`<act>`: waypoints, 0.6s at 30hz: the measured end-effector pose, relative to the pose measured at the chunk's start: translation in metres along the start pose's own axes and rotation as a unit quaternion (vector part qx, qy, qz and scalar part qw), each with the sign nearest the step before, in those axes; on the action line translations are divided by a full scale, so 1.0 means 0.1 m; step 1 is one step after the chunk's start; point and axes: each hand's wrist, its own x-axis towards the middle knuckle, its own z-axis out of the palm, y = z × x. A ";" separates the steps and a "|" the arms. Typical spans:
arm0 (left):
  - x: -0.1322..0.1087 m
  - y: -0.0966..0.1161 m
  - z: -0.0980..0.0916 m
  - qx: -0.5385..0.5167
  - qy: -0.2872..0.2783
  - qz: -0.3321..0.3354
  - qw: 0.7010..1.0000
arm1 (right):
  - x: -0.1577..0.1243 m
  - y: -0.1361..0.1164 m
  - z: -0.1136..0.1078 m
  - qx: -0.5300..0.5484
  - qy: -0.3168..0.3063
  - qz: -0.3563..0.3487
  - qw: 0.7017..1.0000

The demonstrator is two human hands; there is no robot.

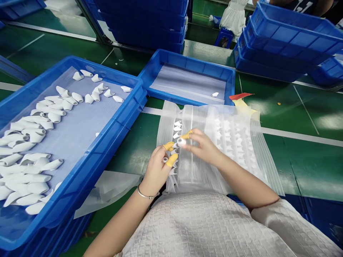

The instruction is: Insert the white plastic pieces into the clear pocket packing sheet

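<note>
My right hand pinches a small white hollow piece with a round opening, slightly blurred, above a translucent plastic sheet. Close beside it on the left, my left hand is closed around another white hollow piece, whose round end shows between the fingers. Yellow finger cots cover the left thumb and index finger, and a right fingertip. Under and between the hands, a row of white pieces runs along the sheet. More rows show faintly through the plastic to the right.
A large blue tray at left holds many loose white pieces. Behind the sheet, another blue tray holds one piece. Stacked blue crates stand at back right. A red-and-yellow scrap lies by the sheet.
</note>
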 end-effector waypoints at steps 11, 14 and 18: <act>0.02 -0.50 0.13 0.093 -0.088 -0.115 0.985 | 1.27 0.56 0.07 -0.384 -0.088 0.118 0.911; 0.00 -0.50 0.09 0.058 -0.045 -0.104 0.992 | 1.36 0.57 0.15 -0.398 -0.110 0.130 0.901; 0.02 -0.43 -0.01 -0.010 0.043 -0.098 0.994 | 1.44 0.58 0.16 -0.392 -0.130 0.143 0.900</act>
